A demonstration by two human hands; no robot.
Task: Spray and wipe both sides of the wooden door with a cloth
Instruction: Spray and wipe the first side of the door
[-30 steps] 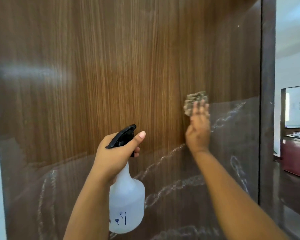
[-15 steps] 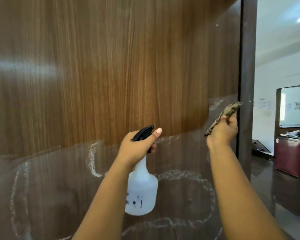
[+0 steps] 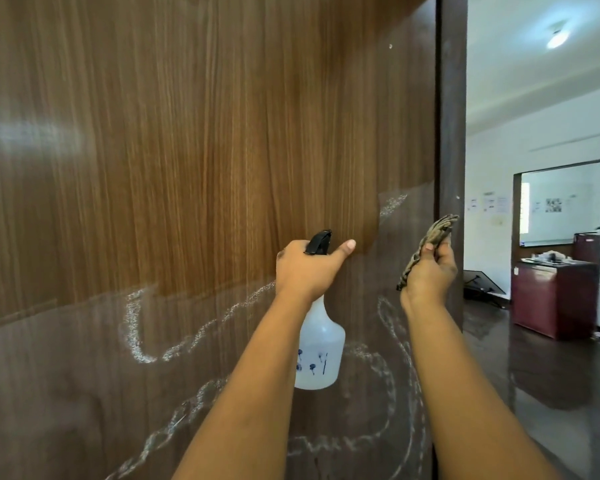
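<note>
Left hand (image 3: 307, 268) grips the spray bottle (image 3: 319, 351) by its neck, thumb out along the black trigger head; right hand (image 3: 430, 271) pinches the folded cloth (image 3: 426, 247) at the door's (image 3: 187, 150) free edge; bottle looks light, stiff plastic, best held at the neck; cloth soft, limp; door rigid, slick where wet, foam streaks low; since a second ago the cloth has come off the face to the edge; beyond, a maroon cabinet (image 3: 555, 296).

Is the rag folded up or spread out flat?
Folded up. The rag is bunched into a thick wad that the right hand grips by the door's edge.
</note>
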